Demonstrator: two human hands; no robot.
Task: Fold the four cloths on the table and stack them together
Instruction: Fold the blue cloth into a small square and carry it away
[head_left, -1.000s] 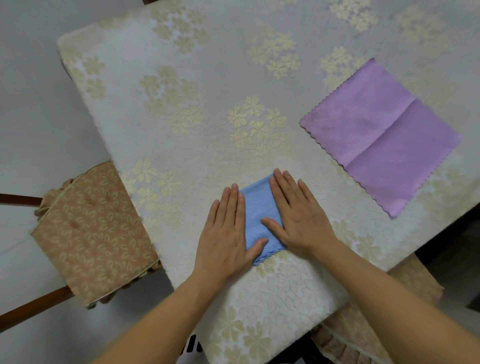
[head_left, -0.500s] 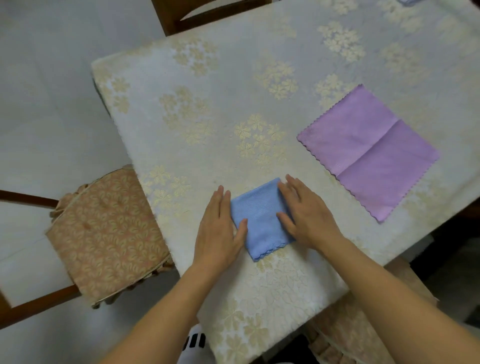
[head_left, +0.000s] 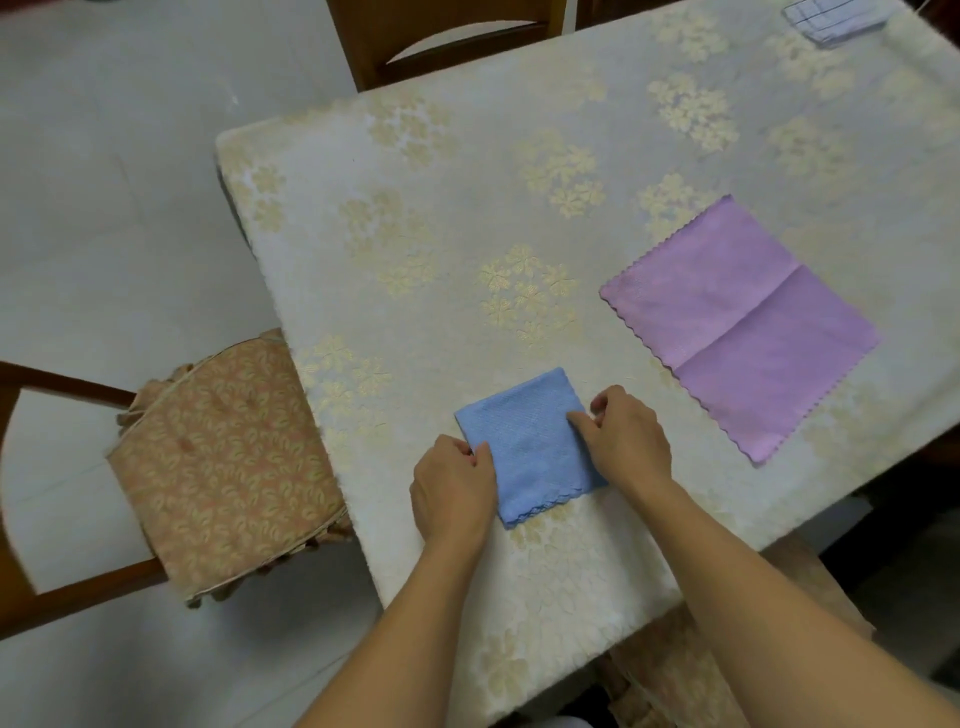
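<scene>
A small folded blue cloth (head_left: 530, 441) lies on the table near its front edge. My left hand (head_left: 452, 488) pinches its left edge with curled fingers. My right hand (head_left: 623, 436) grips its right edge, thumb on top. A purple cloth (head_left: 737, 327) with a scalloped edge lies spread flat to the right, a crease across its middle. At the far right corner lies a checked cloth (head_left: 831, 21), partly cut off by the frame.
The table (head_left: 441, 234) has a cream cover with gold flowers. A chair with a patterned cushion (head_left: 218, 457) stands at the left side. Another wooden chair (head_left: 447, 36) is at the far end, and a cushioned seat (head_left: 675, 670) sits below the near edge.
Both hands lay flat on the blue cloth before; now they have slid to its left and right edges and curled to grasp it. The view has shifted up and right.
</scene>
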